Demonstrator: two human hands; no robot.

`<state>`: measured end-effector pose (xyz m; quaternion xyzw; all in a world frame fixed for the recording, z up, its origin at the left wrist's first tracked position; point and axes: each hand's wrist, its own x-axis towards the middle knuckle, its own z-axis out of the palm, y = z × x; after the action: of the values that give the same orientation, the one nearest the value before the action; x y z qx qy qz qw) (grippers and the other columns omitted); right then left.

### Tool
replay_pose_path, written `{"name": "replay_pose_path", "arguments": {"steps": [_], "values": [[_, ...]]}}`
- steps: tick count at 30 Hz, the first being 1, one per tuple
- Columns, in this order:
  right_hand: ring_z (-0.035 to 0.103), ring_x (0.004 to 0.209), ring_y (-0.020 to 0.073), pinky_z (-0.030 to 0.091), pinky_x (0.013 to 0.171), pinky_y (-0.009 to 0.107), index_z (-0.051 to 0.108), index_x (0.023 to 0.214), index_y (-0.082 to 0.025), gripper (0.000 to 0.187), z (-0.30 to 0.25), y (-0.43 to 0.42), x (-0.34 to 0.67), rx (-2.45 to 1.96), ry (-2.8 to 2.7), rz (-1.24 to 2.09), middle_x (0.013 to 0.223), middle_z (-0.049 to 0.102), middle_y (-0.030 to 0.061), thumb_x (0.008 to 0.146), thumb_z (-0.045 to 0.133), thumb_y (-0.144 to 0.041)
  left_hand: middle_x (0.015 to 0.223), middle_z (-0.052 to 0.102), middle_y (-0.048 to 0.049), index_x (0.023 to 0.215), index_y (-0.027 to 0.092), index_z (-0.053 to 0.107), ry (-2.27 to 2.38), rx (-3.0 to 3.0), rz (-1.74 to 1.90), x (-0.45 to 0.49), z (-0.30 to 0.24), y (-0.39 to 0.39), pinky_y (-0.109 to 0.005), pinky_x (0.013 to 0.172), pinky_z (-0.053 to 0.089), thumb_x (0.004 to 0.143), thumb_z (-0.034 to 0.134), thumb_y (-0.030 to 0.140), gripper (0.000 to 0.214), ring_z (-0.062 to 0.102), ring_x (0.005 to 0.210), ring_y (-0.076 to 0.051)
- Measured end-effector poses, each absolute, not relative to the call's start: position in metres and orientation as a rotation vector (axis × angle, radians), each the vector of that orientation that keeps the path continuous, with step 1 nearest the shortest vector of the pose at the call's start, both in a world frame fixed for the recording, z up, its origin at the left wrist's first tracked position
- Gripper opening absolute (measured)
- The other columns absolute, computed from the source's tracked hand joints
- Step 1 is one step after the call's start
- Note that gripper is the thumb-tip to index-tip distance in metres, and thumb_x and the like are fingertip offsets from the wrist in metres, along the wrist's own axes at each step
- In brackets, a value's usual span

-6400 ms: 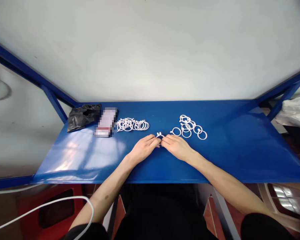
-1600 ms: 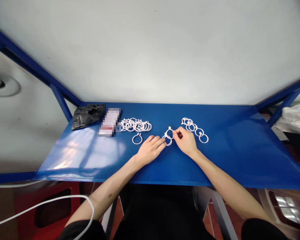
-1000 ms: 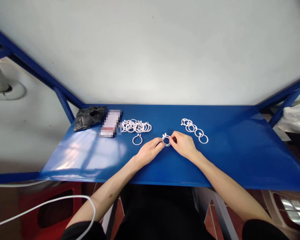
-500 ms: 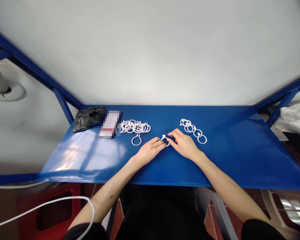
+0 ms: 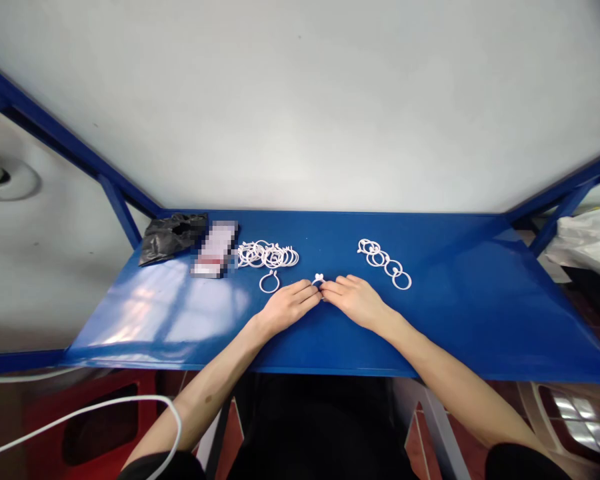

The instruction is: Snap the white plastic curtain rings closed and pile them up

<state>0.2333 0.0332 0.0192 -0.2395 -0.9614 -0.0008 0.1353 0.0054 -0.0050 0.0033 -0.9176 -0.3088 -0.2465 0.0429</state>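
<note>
Between my two hands is a white plastic ring [image 5: 319, 277] with small knobs at its top; fingers cover most of its lower part. My left hand [image 5: 289, 305] is closed on the ring's left side. From the right, my right hand [image 5: 356, 300] pinches the other side, its fingertips close to those of the left. A single white ring [image 5: 269, 283] lies flat just left of my left hand. Behind it is a pile of similar white rings [image 5: 269, 255]. Several more rings lie in an overlapping slanting row [image 5: 385, 261] beyond my right hand.
On the blue table [image 5: 455, 320], a crumpled black plastic bag [image 5: 170, 239] lies at the far left beside a blurred-out phone-like object [image 5: 215, 250]. Blue frame bars [image 5: 117, 207] rise at both sides. A white cable [image 5: 105, 403] loops by my left forearm.
My right hand has come down and left to close on the ring, its fingertips now near my left hand's. The view has shifted slightly.
</note>
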Motion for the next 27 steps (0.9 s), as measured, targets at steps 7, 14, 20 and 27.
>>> {"name": "replay_pose_path", "arguments": {"steps": [7, 14, 20, 27], "values": [[0.058, 0.076, 0.016, 0.038, 0.069, 0.032, 0.067, 0.089, -0.02, 0.032, 0.019, 0.03, 0.229, -0.609, -2.765, -0.047, 0.094, 0.073, 0.0038, 0.108, 0.041, -0.022, 0.105, 0.072, -0.0075, 0.111, 0.016, 0.062, -0.855, -2.741, -0.813, 0.001, 0.009, -0.007, -0.031, 0.089, 0.059, 0.102, 0.046, 0.011, 0.019, 0.066, 0.102, -0.019], [0.058, 0.082, 0.0165, 0.042, 0.063, 0.029, 0.067, 0.093, -0.018, 0.031, 0.014, 0.032, 0.233, -0.589, -2.735, -0.047, 0.089, 0.069, 0.0038, 0.107, 0.039, -0.018, 0.108, 0.072, -0.0065, 0.108, 0.018, 0.062, -1.005, -2.807, -0.701, 0.001, 0.004, -0.003, -0.033, 0.077, 0.05, 0.105, 0.038, 0.012, 0.024, 0.064, 0.089, -0.017], [0.056, 0.08, 0.0168, 0.039, 0.071, 0.032, 0.067, 0.088, -0.019, 0.03, 0.012, 0.032, 0.23, -0.592, -2.735, -0.162, 0.086, 0.071, 0.0031, 0.106, 0.042, -0.014, 0.085, 0.067, -0.002, 0.091, 0.018, 0.058, -1.005, -2.816, -0.581, 0.001, 0.003, -0.001, -0.033, 0.071, 0.041, 0.106, 0.039, 0.015, 0.024, 0.056, 0.076, -0.017], [0.052, 0.064, 0.0147, 0.031, 0.068, 0.034, 0.061, 0.079, -0.017, 0.029, 0.007, 0.026, 0.219, -0.654, -2.599, -0.367, 0.076, 0.067, 0.0015, 0.104, 0.048, -0.014, 0.078, 0.061, -0.0015, 0.084, 0.019, 0.056, -1.099, -2.692, -0.58, 0.008, 0.006, -0.004, -0.031, 0.068, 0.039, 0.107, 0.039, 0.018, 0.028, 0.053, 0.072, -0.016]]}}
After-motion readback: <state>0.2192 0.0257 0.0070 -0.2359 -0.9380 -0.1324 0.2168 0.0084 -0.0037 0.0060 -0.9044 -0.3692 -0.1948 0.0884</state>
